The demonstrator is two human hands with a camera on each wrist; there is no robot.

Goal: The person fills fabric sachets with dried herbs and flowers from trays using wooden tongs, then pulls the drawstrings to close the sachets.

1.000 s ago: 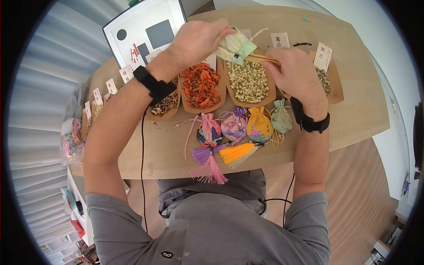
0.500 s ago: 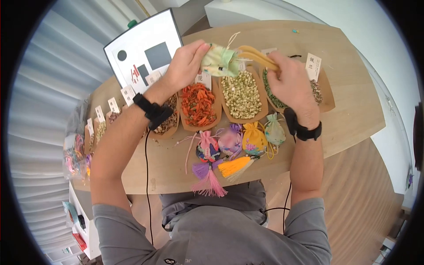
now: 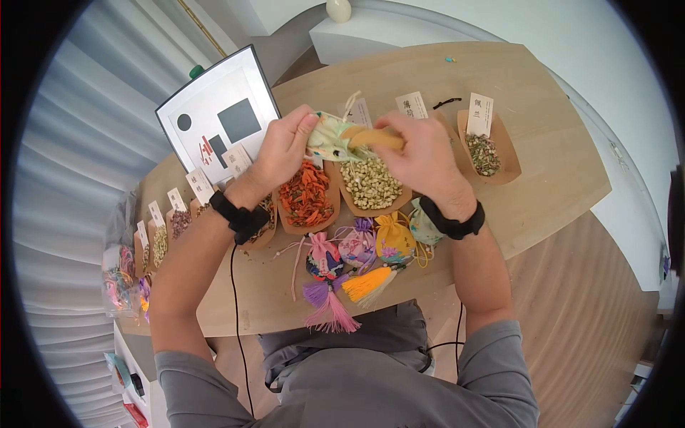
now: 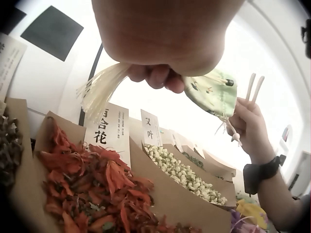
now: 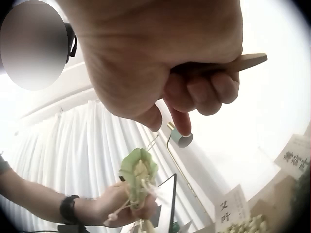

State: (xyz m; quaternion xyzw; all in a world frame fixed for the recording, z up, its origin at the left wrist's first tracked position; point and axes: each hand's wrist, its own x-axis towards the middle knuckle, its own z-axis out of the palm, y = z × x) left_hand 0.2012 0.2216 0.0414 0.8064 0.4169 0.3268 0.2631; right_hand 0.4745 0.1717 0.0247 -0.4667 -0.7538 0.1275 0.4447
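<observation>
My left hand (image 3: 284, 143) grips a pale green drawstring pouch (image 3: 330, 137) above the trays, its mouth turned toward the right hand. A cream tassel (image 4: 102, 87) hangs out behind the left fingers in the left wrist view. My right hand (image 3: 427, 157) holds wooden tongs (image 3: 378, 138), whose tips overlap the pouch's mouth in the head view. The right wrist view shows the pouch mouth spread, with something tan inside. Below the hands are a tray of whitish-green dried buds (image 3: 371, 184) and a tray of orange-red dried petals (image 3: 307, 196).
Several filled pouches with tassels, including a yellow pouch (image 3: 394, 235) and a pink pouch (image 3: 325, 255), lie near the table's front edge. More labelled herb trays stand left and right, one (image 3: 484, 153) at far right. A white screen (image 3: 217, 118) stands behind the left arm.
The tongs lifted away to the right of the pouch, then came back left to its mouth. The left hand keeps hold of the pouch. The head view has shifted.
</observation>
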